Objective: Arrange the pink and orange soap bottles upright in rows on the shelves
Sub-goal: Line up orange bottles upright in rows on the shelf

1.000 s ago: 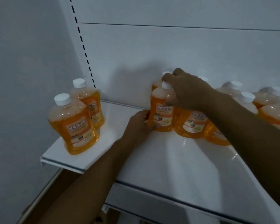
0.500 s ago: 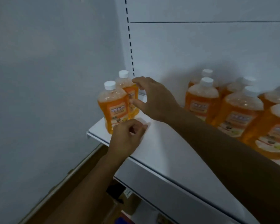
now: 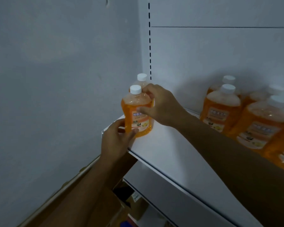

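White shelf (image 3: 164, 145) — both hands, left (image 3: 116, 141) and right (image 3: 161, 105), grip clamped on front orange bottle (image 3: 136, 112); more bottles (image 3: 220, 108) rightward.

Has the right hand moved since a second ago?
Yes. The right hand went left along the shelf, from the right-hand bottle group to the front orange bottle at the left end.

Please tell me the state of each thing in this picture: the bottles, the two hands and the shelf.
Front bottle: upright, capped, at the shelf's left end, held by both hands.
Rear bottle: upright, capped, right behind the front bottle.
Bottle group: upright, capped, standing together on the right.
Left hand: grips the front bottle's base.
Right hand: fingers curled round the front bottle's shoulder.
Shelf: bare between the pair and the group.
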